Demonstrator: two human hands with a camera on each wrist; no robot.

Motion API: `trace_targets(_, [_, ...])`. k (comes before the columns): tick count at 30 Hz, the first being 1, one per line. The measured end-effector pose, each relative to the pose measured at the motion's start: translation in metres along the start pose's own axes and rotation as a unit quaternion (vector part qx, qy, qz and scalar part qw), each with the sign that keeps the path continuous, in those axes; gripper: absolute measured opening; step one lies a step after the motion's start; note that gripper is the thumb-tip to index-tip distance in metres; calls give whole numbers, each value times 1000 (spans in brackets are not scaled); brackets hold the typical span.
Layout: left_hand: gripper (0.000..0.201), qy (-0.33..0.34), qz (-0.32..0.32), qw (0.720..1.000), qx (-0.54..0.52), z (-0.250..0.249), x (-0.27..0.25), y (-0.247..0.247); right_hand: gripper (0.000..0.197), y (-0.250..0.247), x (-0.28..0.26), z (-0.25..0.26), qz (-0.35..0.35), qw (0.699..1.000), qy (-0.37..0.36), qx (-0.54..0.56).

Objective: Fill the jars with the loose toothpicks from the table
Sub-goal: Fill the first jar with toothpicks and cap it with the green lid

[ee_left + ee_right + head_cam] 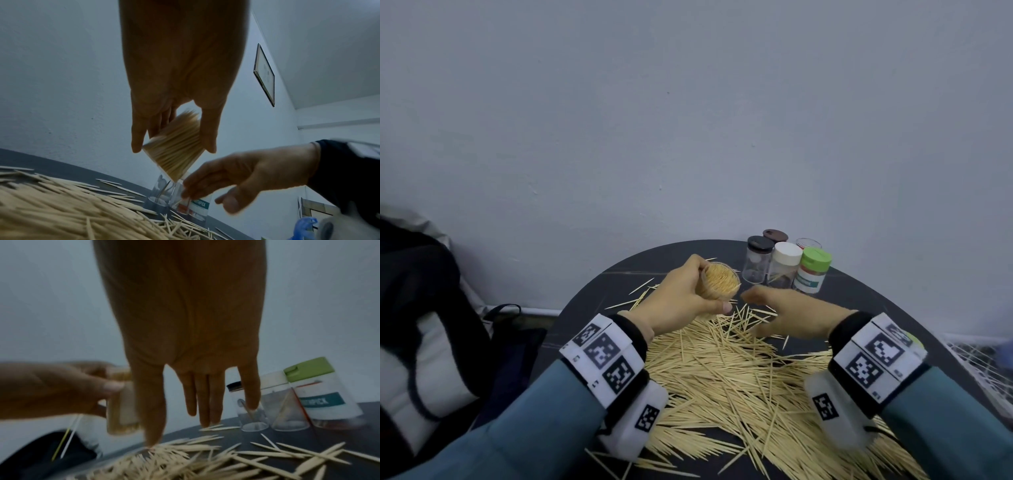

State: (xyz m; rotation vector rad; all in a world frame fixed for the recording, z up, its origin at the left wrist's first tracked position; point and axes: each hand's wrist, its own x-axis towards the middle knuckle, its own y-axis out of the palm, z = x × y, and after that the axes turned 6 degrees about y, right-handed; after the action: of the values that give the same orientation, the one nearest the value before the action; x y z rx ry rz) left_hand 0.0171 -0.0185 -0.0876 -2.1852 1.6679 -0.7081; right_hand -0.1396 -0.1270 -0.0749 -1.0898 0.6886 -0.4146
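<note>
My left hand (690, 291) grips a clear jar (720, 281) packed full of toothpicks, lifted above the dark round table (592, 301) and tilted with its open mouth toward me. In the left wrist view fingers and thumb clasp the jar (174, 146) from both sides. My right hand (787, 313) hovers just right of the jar, fingers straight and spread, holding nothing; its fingertips (153, 441) reach down to the heap. A big heap of loose toothpicks (732, 377) covers the table's near half.
Several capped jars stand at the table's far edge: black-lidded (758, 260), white-lidded (786, 269), green-lidded with a label (812, 274), one brown-lidded (775, 235) behind. A grey wall rises right behind them. A dark bag (431, 308) lies left; a white wire rack (983, 363) right.
</note>
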Motion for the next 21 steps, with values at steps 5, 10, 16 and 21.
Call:
trace_targets(5, [51,-3,11,1000,3,2,1,-1,102,9,26,4,120,987,30,-107])
trace_targets(10, [52,2,13,1000,3,1,1,-2,90,11,33,6,117,981,6,-158])
trace_targets(16, [53,1,14,1000,19,0,1,-3,59,15,30,9,67,973,-3,-220])
trace_targets(21, [55,-2,19,1000,19,-1,1,-3,40,16,26,9,66,958,-35,-275])
